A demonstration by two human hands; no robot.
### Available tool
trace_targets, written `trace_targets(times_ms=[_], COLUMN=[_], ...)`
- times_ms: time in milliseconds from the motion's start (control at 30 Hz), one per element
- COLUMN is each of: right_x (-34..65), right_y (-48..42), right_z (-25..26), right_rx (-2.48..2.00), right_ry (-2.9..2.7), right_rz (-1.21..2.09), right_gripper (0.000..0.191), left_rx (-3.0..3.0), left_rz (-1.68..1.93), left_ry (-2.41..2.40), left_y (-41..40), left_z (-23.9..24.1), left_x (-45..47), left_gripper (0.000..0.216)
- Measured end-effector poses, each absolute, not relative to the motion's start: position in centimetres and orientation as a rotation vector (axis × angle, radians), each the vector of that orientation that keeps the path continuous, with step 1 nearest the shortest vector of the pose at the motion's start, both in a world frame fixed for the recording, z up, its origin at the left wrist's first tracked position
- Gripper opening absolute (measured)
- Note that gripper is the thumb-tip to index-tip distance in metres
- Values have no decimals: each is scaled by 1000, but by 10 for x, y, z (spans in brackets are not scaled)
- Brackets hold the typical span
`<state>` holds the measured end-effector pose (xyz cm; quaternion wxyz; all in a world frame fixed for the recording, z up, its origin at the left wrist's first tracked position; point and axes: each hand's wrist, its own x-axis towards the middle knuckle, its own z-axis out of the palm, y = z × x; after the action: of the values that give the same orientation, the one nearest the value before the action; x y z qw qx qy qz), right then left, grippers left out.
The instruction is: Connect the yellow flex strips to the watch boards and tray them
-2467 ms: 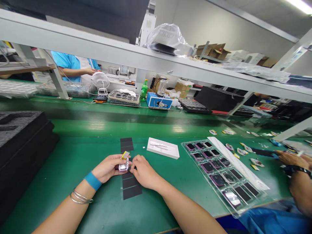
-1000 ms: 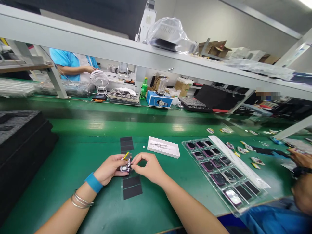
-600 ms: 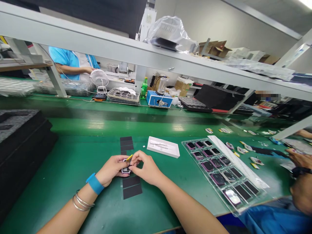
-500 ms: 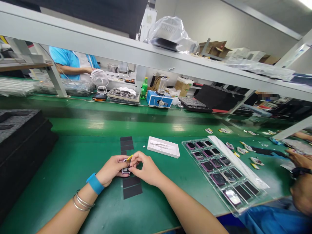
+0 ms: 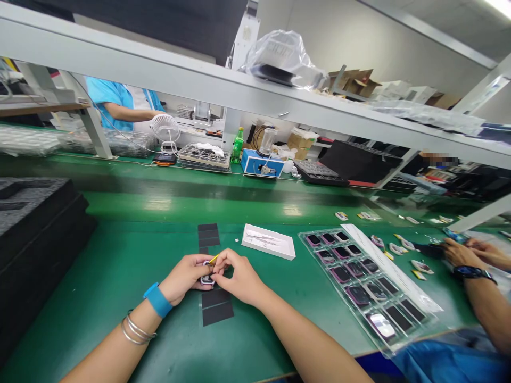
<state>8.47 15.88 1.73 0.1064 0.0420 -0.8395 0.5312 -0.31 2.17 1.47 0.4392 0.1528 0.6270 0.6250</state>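
Note:
My left hand [image 5: 189, 275] is closed around a small smartwatch case [image 5: 206, 280] with a pale purple rim, held just above the green bench. A thin yellow strip [image 5: 214, 259] sticks up from the case toward my right hand [image 5: 237, 274]. The fingers of that hand are curled into a pinch at the case's right side, with the thumb tip against it; what lies between them is hidden. Black rectangular sheets [image 5: 217, 314] lie beneath and in front of my hands, and more black sheets [image 5: 208, 234] lie just beyond.
Tweezers [image 5: 263, 237] lie in a white box lid [image 5: 286, 250]. To the right, a clear tray [image 5: 339, 290] holds several watch parts. Loose watch cases [image 5: 397, 248] lie near a co-worker's hands [image 5: 465, 255]. Black foam blocks [image 5: 40, 250] stand left; a shelf beam [image 5: 179, 82] crosses above.
My hands stay at the case in nearly the same pose. At the right, the co-worker's hands and forearm have moved left, further into view, over a dark strip.

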Motion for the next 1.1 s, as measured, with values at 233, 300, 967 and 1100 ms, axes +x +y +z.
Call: trace_targets(times_ms=[233,300,967,1100], right_x=[86,85,84,86], right_y=[159,158,151,148], right_z=[19,19,13,13], right_rx=[141,141,150,96], right_ry=[-2490,-2508,-2622,-2590], right_rz=[1543,1511,949,824], right_gripper=[19,19,22,24], left_rx=[368,361,284,260], left_rz=[1570,1574,1682,1701], left_ry=[1557,1557,1513,1518], left_y=[22,22,25,24], left_z=[17,18,11,11], left_x=[-2,-1,-1,-2], left_gripper=[36,35,28,30])
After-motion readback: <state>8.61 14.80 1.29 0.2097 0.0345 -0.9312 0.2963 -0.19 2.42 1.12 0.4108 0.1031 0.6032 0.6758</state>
